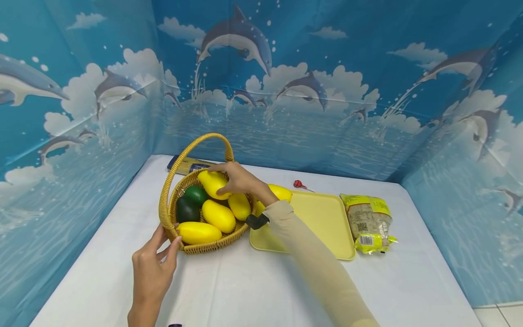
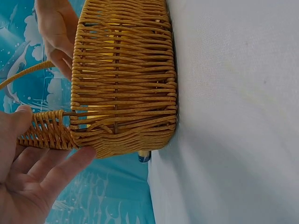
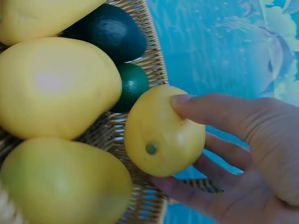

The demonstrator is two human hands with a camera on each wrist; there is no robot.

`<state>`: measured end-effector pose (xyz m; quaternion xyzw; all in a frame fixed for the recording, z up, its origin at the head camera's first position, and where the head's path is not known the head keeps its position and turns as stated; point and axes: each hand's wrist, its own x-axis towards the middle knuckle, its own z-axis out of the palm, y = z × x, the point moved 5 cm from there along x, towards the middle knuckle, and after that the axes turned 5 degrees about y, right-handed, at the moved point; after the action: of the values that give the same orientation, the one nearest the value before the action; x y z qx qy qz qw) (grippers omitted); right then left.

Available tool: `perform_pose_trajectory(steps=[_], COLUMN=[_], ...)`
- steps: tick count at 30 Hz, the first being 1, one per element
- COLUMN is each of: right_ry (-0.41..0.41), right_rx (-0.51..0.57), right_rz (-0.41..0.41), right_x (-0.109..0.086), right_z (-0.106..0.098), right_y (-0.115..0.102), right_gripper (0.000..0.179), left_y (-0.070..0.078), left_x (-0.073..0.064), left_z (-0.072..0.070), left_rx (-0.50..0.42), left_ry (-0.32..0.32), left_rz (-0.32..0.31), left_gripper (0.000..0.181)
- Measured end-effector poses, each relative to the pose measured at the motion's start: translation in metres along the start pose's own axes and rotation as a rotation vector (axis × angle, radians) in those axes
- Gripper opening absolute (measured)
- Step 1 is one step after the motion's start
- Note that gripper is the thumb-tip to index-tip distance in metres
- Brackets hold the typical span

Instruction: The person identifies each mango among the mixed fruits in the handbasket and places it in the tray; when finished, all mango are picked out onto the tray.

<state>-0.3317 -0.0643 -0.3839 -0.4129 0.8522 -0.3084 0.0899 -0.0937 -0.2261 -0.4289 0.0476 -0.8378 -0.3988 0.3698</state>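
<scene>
A wicker basket (image 1: 210, 246) with a tall handle (image 1: 164, 200) holds several yellow mangoes (image 1: 219, 216) and two dark green fruits (image 1: 188, 210), perhaps avocados. My left hand (image 1: 153, 265) grips the handle's base at the near left rim, the thumb on one side and fingers on the other in the left wrist view. Over the basket's far side, my right hand (image 1: 240, 178) holds one mango (image 3: 163, 135) between thumb and fingers. Its lower side hangs close to the basket wall, and I cannot tell whether it touches.
Right of the basket lies a pale yellow tray (image 1: 323, 222), with yellow fruit (image 1: 280, 192) at its left end, partly behind my right arm. A red lollipop (image 1: 300, 184) lies behind it, a filled plastic bag (image 1: 367, 222) to its right. A yellow-and-blue package (image 1: 189, 166) is behind the basket.
</scene>
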Motion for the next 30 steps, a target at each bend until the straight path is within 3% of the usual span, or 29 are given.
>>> perform_pose_trajectory(steps=[4, 12, 23, 30], right_ry=[0.018, 0.055, 0.104, 0.111], right_rx=[0.043, 0.205, 0.208, 0.186], right_rz=[-0.018, -0.035, -0.123, -0.107], right_x=[-0.017, -0.068, -0.129, -0.159], right_z=[-0.012, -0.032, -0.050, -0.051], right_y=[0.000, 0.001, 0.002, 0.008], right_gripper=[0.071, 0.073, 0.074, 0.074], left_y=[0.000, -0.002, 0.000, 0.000], left_x=[0.000, 0.000, 0.000, 0.001], left_z=[0.001, 0.001, 0.000, 0.000], left_rx=[0.000, -0.011, -0.006, -0.005], left_ry=[-0.001, -0.007, -0.004, -0.005], left_rz=[0.005, 0.024, 0.023, 0.021], left_gripper=[0.058, 0.056, 0.052, 0.053])
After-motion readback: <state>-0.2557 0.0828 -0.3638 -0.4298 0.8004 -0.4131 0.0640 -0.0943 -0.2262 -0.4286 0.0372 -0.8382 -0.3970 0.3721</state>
